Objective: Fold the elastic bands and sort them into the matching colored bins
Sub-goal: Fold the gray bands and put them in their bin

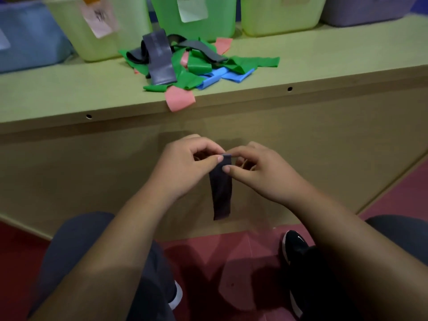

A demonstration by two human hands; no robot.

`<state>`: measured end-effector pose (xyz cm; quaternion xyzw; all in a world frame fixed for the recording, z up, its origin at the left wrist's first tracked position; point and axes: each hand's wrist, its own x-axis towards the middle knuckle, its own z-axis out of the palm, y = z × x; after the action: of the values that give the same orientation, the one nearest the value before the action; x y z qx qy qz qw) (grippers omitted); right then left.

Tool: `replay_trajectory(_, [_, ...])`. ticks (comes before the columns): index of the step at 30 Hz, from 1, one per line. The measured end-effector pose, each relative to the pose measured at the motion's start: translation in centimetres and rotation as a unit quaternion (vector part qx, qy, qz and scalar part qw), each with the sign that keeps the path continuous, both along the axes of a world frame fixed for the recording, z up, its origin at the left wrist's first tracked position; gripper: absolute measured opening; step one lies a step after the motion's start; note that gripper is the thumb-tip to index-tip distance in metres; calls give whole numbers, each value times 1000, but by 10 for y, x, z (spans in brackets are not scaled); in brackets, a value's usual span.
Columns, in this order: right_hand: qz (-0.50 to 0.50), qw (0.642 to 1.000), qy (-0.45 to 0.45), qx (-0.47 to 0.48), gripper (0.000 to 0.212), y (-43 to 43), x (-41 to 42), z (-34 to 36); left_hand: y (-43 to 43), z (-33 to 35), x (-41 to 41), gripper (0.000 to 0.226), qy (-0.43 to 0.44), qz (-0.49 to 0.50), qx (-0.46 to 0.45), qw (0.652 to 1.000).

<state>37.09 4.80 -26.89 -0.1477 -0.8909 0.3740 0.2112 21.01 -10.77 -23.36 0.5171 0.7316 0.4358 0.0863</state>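
A dark grey elastic band point(221, 193) hangs straight down in front of the cabinet, pinched at its top end by both hands. My left hand point(185, 165) grips it from the left with thumb and fingers; my right hand point(259, 172) grips it from the right. On the shelf top above lies a pile of bands point(192, 63): green, grey, blue and pink ones tangled together. Behind the pile stand the bins: a blue bin point(27, 38), a pale green bin point(92, 31), a bright green bin point(196, 17), another pale green bin point(282, 15) and a grey bin point(366, 10).
A pink band point(179, 99) sticks out over the shelf's front edge point(301, 93). The cabinet front point(324, 147) is close before my hands. Below are my knees, a black shoe point(295, 249) and a red floor point(220, 262).
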Motion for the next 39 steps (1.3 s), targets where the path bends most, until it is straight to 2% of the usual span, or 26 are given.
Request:
replay_trajectory(4, [17, 995, 66, -74, 11, -7, -3, 16, -2, 22, 2, 14, 12, 16, 19, 1000])
replay_trajectory(9, [27, 974, 139, -175, 8, -16, -11, 37, -4, 55, 0, 10, -5, 19, 29, 999])
replay_trajectory(13, [1, 971, 168, -168, 6, -16, -22, 52, -3, 86, -11, 7, 10, 55, 62, 996])
replay_trajectory(17, [-18, 967, 183, -175, 8, -16, -34, 62, 11, 108, -45, 9, 52, 172, 96, 979])
replay_trajectory(21, [-32, 964, 194, -179, 10, -18, -44, 66, 33, 112, -90, 23, 103, 274, 42, 955])
replay_trajectory(23, [-30, 964, 189, -182, 11, -20, -48, 65, 41, 112, -103, 34, 113, 281, -8, 953])
replay_trajectory(25, [-28, 965, 183, -184, 12, -22, -50, 66, 45, 112, -110, 34, 106, 287, -19, 952])
replay_trajectory(34, [-35, 966, 181, -183, 14, -24, -54, 72, 46, 105, -118, 29, 77, 305, 6, 949])
replay_trajectory(39, [-42, 966, 179, -180, 14, -27, -55, 74, 38, 107, -119, 19, 27, 306, 69, 949])
